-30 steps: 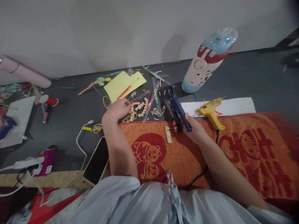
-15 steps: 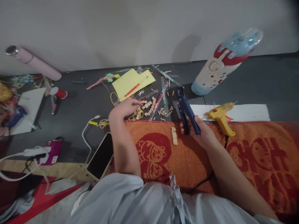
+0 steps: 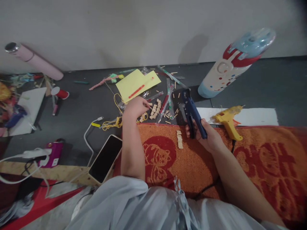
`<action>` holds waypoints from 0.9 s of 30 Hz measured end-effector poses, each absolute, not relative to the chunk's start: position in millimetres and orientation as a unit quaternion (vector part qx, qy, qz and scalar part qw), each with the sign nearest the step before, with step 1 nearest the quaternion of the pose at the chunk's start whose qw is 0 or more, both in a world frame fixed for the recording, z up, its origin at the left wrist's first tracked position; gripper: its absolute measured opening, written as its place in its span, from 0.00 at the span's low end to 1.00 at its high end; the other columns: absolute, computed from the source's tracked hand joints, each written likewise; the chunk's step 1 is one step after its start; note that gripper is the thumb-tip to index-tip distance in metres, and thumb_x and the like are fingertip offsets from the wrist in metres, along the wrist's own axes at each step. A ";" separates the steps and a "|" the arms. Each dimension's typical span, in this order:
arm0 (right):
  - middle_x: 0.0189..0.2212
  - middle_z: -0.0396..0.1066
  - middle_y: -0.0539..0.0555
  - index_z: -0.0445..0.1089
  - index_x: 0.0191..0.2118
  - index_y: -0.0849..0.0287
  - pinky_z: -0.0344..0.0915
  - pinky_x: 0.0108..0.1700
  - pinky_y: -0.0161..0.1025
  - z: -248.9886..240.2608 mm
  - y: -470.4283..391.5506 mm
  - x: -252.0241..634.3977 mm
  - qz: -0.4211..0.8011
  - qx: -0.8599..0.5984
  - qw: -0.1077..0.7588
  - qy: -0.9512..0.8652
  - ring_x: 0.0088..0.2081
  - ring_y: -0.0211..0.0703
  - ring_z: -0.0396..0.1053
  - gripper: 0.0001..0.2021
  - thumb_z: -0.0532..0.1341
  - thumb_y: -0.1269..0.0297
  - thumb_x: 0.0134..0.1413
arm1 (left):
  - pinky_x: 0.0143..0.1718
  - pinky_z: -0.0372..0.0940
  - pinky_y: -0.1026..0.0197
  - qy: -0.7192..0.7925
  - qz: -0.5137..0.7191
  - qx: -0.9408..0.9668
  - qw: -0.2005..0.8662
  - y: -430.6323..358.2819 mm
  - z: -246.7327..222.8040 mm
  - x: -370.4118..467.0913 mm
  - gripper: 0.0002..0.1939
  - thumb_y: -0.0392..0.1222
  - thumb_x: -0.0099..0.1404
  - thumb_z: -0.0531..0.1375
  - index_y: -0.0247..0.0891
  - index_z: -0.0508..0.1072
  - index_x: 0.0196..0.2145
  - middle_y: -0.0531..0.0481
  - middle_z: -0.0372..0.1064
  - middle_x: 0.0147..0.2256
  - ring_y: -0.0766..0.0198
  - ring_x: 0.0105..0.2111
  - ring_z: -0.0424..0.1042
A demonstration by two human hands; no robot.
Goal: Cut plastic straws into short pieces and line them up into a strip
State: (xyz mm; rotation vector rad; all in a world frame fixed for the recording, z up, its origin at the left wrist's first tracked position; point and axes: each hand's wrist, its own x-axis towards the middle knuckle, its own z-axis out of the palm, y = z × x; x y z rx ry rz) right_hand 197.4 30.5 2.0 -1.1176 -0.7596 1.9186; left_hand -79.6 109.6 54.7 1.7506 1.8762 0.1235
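Dark blue, the tool (image 3: pixel 193 110) is gripped around its handles by the right hand (image 3: pixel 211 135), thumb on the outer handle. Its head points away from the person, toward the wall (image 3: pixel 144 32) and a little left; its long axis slants from there to the near right, where the two handles spread apart. It spans the far edge of the orange and red towel (image 3: pixel 192 159), right of that edge's middle.

The left hand (image 3: pixel 137 107) is half closed, its fingertips beside the clustered wooden pieces (image 3: pixel 155 109); whether they pinch one cannot be told. Yellow cord (image 3: pixel 112 124) loops beside its wrist.

A short row of sticks (image 3: pixel 179 139) lies on the towel, left of the handles. Further right, the yellow glue gun (image 3: pixel 227 119) rests on white card (image 3: pixel 259 116) along the towel's far edge.

The worktop (image 3: pixel 275 83) is dark grey and meets the plain grey wall at its far edge, with pale wood (image 3: pixel 69 174) along its near left edge. A spotted bottle (image 3: pixel 223 75) stands near the wall at right; a pink flask (image 3: pixel 35 60) lies at the far left corner.
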 end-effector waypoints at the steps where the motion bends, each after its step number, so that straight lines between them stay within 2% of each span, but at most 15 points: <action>1: 0.35 0.74 0.57 0.70 0.36 0.52 0.69 0.39 0.50 1.9 30.5 197.7 0.753 -0.440 0.386 -0.299 0.43 0.54 0.70 0.19 0.58 0.42 0.49 | 0.36 0.62 0.55 0.703 0.053 0.653 0.277 110.2 52.6 -78.2 0.10 0.34 0.49 0.60 0.39 0.80 0.30 0.45 0.76 0.34 0.59 0.33 0.71; 7: 0.33 0.74 0.57 0.70 0.36 0.53 0.69 0.38 0.48 1.9 30.3 198.0 0.749 -0.446 0.386 -0.301 0.41 0.53 0.71 0.19 0.57 0.42 0.50 | 0.36 0.62 0.56 0.686 0.063 0.678 0.256 112.4 44.8 -73.9 0.14 0.33 0.48 0.59 0.40 0.80 0.32 0.46 0.75 0.29 0.59 0.31 0.70; 14: 0.32 0.73 0.56 0.69 0.38 0.55 0.69 0.34 0.45 1.7 30.6 197.4 0.755 -0.443 0.384 -0.292 0.38 0.50 0.72 0.22 0.59 0.41 0.47 | 0.34 0.59 0.58 0.670 0.049 0.702 0.237 116.6 38.8 -77.0 0.11 0.37 0.50 0.60 0.39 0.80 0.31 0.47 0.74 0.29 0.62 0.29 0.68; 20: 0.33 0.73 0.56 0.68 0.42 0.55 0.69 0.34 0.45 1.4 30.1 197.5 0.740 -0.453 0.373 -0.328 0.36 0.49 0.72 0.24 0.54 0.40 0.50 | 0.32 0.57 0.58 0.662 0.025 0.711 0.235 117.0 41.9 -74.9 0.10 0.38 0.51 0.58 0.39 0.79 0.30 0.48 0.71 0.27 0.62 0.28 0.66; 27: 0.33 0.74 0.55 0.69 0.40 0.54 0.70 0.36 0.46 1.5 29.7 197.4 0.750 -0.439 0.383 -0.313 0.37 0.49 0.72 0.22 0.56 0.42 0.51 | 0.28 0.55 0.60 0.649 0.070 0.687 0.318 111.7 52.0 -79.8 0.08 0.40 0.56 0.58 0.36 0.75 0.32 0.52 0.63 0.22 0.68 0.22 0.60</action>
